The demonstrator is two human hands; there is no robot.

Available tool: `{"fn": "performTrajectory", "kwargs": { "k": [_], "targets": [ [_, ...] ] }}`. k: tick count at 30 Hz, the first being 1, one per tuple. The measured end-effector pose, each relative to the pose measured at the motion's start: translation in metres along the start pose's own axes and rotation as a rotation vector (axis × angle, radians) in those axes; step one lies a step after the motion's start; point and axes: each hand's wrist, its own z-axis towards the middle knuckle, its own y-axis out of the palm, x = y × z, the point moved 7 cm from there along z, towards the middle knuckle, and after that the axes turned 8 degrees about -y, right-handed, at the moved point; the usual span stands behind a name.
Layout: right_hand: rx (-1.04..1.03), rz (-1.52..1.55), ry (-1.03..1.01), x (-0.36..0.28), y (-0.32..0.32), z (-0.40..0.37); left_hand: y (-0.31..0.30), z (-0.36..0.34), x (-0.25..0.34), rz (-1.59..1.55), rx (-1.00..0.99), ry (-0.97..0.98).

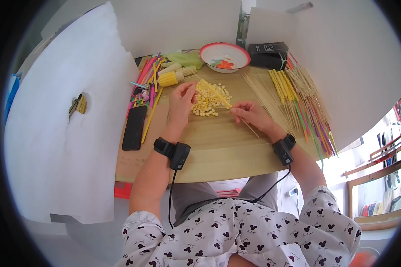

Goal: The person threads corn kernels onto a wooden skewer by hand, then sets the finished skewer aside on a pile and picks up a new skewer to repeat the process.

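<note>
A thin wooden skewer strung with corn kernels [214,93] slants between my hands above the table. My right hand [252,115] pinches it at the lower end of the kernels, and bare stick sticks out below the fingers. My left hand [182,100] is closed near the upper end, thumb and fingers together; what they hold, if anything, is hidden. Under the skewer lies a pile of loose corn kernels [203,107]. Just beyond my left hand rests a partly stripped corn cob [168,79].
An enamel bowl [225,58] and a black box [268,55] stand at the back. Bare skewers [265,95] and finished corn skewers [283,86] lie at right, beside coloured sticks [318,124]. A phone [134,128] lies at left. White panels [75,124] flank the table.
</note>
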Motion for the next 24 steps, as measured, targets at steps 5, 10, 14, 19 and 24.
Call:
{"fn": "performTrajectory", "kwargs": {
  "k": [5, 10, 14, 19, 24],
  "targets": [
    [0.1, 0.039, -0.006, 0.001, -0.017, 0.003, -0.01, 0.007, 0.013, 0.567, 0.117, 0.327],
    [0.16, -0.049, 0.039, 0.004, -0.024, 0.001, -0.011, 0.006, 0.016, 0.741, 0.078, 0.363],
    [0.141, 0.003, 0.064, 0.009, -0.024, 0.001, -0.01, 0.011, 0.01, 0.876, -0.063, 0.308],
    [0.145, -0.02, 0.025, 0.007, -0.024, 0.001, 0.001, -0.001, 0.013, 0.993, -0.156, 0.251],
    [0.145, -0.091, 0.015, 0.0, -0.022, 0.0, 0.005, -0.002, 0.001, 1.081, -0.192, 0.321]
  ]
}}
